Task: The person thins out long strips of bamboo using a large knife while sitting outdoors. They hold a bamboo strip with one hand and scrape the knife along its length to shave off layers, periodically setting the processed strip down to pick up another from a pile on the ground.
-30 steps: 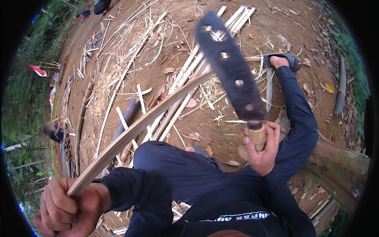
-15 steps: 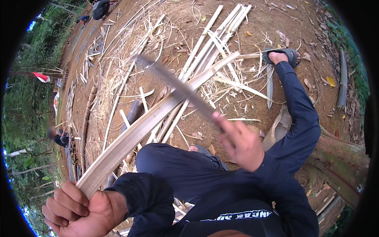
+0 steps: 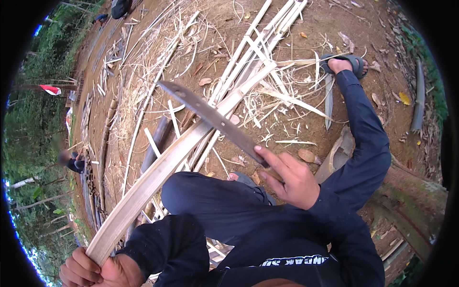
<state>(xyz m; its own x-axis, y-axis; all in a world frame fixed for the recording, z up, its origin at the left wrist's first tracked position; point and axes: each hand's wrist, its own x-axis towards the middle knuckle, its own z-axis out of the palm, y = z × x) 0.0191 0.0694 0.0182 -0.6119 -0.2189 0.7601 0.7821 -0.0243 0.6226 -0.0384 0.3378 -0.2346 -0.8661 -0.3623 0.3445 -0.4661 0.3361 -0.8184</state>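
Observation:
My left hand [image 3: 98, 270] is closed round the near end of a long, pale bamboo strip [image 3: 160, 170]. The strip slants up and to the right, away from me, over my bent left knee's side. In my right hand [image 3: 291, 179] is the handle of a machete [image 3: 210, 115], my index finger laid along its back end. Its long, dark blade crosses the strip near the strip's far half and points up to the left. Whether the edge touches the strip I cannot tell. The handle is mostly hidden by my fingers.
A bundle of split bamboo strips [image 3: 253, 48] lies ahead on brown soil among curled shavings [image 3: 138, 95]. A dark bamboo piece [image 3: 158, 143] lies beyond my knee. A log [image 3: 411, 201] is at my right, a sandalled foot [image 3: 342, 64] at far right. Another person [image 3: 74, 162] sits at far left.
My left hand has drawn the strip down and slightly left. The machete blade, blurred before, now shows sharply, its tip a little lower and farther left.

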